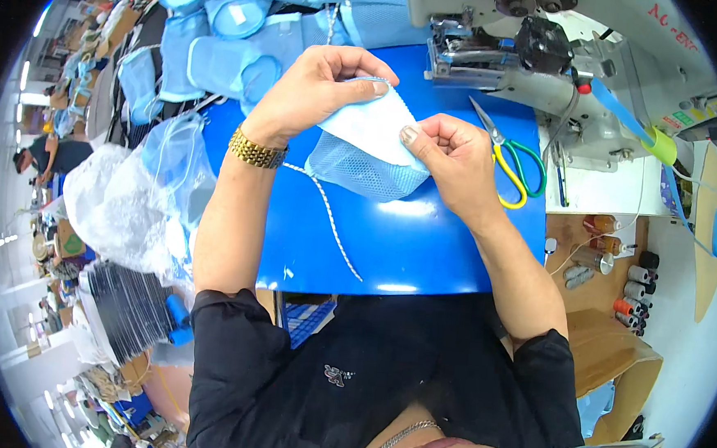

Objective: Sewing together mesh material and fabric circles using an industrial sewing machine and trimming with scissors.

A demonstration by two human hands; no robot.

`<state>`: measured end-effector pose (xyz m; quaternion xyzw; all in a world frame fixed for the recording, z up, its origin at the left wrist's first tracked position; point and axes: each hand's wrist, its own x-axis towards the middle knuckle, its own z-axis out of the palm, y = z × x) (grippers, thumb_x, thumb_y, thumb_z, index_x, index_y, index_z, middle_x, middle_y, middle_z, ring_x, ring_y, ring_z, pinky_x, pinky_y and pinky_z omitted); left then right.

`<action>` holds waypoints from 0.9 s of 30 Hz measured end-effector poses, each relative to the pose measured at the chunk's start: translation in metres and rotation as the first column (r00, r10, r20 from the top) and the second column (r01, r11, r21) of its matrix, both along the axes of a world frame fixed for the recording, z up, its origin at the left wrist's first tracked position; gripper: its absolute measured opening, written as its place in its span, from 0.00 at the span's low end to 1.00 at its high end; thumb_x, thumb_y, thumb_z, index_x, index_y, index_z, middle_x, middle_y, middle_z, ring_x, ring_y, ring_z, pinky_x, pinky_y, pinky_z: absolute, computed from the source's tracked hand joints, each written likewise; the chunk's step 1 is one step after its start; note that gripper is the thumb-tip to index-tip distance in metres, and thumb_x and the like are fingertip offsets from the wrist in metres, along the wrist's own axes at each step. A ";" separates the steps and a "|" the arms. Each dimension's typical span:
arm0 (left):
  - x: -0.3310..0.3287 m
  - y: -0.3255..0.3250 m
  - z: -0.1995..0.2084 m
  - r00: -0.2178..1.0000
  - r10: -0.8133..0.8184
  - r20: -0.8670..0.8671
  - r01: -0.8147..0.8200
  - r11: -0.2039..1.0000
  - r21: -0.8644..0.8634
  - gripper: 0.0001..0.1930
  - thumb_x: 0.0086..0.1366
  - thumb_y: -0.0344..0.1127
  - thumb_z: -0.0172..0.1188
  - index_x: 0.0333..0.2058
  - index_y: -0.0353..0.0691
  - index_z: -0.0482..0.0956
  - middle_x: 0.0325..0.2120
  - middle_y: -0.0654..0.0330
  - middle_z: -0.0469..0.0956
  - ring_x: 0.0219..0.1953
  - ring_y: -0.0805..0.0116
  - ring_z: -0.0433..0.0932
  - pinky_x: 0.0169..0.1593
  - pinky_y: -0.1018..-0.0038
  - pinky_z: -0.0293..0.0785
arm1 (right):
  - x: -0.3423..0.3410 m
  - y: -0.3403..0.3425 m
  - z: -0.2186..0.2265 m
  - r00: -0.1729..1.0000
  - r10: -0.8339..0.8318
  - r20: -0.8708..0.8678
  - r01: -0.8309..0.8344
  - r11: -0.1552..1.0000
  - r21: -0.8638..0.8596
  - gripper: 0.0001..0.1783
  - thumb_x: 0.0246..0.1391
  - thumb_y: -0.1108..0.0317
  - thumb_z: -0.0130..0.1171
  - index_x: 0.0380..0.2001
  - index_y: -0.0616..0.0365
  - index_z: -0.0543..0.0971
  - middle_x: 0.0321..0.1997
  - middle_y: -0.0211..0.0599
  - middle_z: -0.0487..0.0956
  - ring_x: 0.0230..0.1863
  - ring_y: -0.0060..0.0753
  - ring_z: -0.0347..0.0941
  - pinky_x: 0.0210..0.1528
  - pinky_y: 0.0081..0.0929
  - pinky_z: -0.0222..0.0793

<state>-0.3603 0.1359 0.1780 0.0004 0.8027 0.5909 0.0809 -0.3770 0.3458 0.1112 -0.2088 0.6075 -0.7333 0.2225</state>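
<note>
Between my two hands a light blue mesh pouch (pixel 366 169) with a pale, smooth fabric panel (pixel 377 126) is held up over the blue table (pixel 315 254). My left hand (pixel 330 87), with a gold watch at the wrist, pinches the panel's upper edge between thumb and fingers. My right hand (pixel 453 156) grips its right edge, thumb on top. A black-and-white cord (pixel 330 214) trails from the pouch's left side onto the table. Just right of my right hand lie scissors (pixel 514 164) with one yellow and one green handle, blades pointing away.
A sewing machine (pixel 517 53) stands at the far right. More blue mesh pouches (pixel 229 60) are piled at the far left. Clear plastic bags (pixel 134 202) bulge beside the table's left edge. Thread spools (pixel 638 290) and a cardboard box (pixel 614 346) are at the right. Another person (pixel 51 156) is far left.
</note>
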 end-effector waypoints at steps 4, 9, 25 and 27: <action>-0.031 -0.004 -0.012 0.999 -0.017 0.035 0.011 0.986 0.168 0.09 0.60 0.30 0.60 0.40 0.36 0.80 0.31 0.64 0.81 0.31 0.80 0.79 0.35 0.84 0.74 | -0.017 -0.001 0.004 0.998 -0.046 0.033 0.044 0.998 0.047 0.08 0.56 0.69 0.62 0.29 0.64 0.80 0.24 0.29 0.80 0.25 0.12 0.72 0.26 0.12 0.66; -0.050 0.006 -0.016 1.000 0.029 -0.009 -0.026 0.981 0.191 0.08 0.60 0.29 0.60 0.38 0.36 0.79 0.27 0.67 0.81 0.27 0.85 0.76 0.30 0.86 0.69 | -0.035 0.005 0.008 0.997 -0.080 0.023 0.077 0.990 0.118 0.07 0.55 0.69 0.63 0.30 0.64 0.80 0.24 0.27 0.79 0.24 0.10 0.71 0.25 0.11 0.64; -0.067 0.011 -0.025 0.998 0.062 -0.018 -0.053 0.947 0.318 0.04 0.58 0.27 0.61 0.33 0.39 0.76 0.25 0.68 0.79 0.26 0.85 0.75 0.29 0.86 0.67 | -0.047 0.008 0.011 0.988 -0.142 -0.053 0.148 0.979 0.139 0.07 0.55 0.70 0.63 0.30 0.64 0.82 0.22 0.25 0.78 0.23 0.08 0.68 0.24 0.10 0.61; -0.069 0.010 -0.027 0.998 0.063 -0.032 -0.051 0.953 0.298 0.05 0.58 0.27 0.61 0.34 0.39 0.76 0.26 0.68 0.79 0.27 0.85 0.75 0.29 0.86 0.67 | -0.049 0.008 0.010 0.987 -0.150 -0.052 0.155 0.980 0.121 0.07 0.54 0.70 0.63 0.30 0.64 0.82 0.22 0.24 0.78 0.23 0.08 0.68 0.24 0.10 0.61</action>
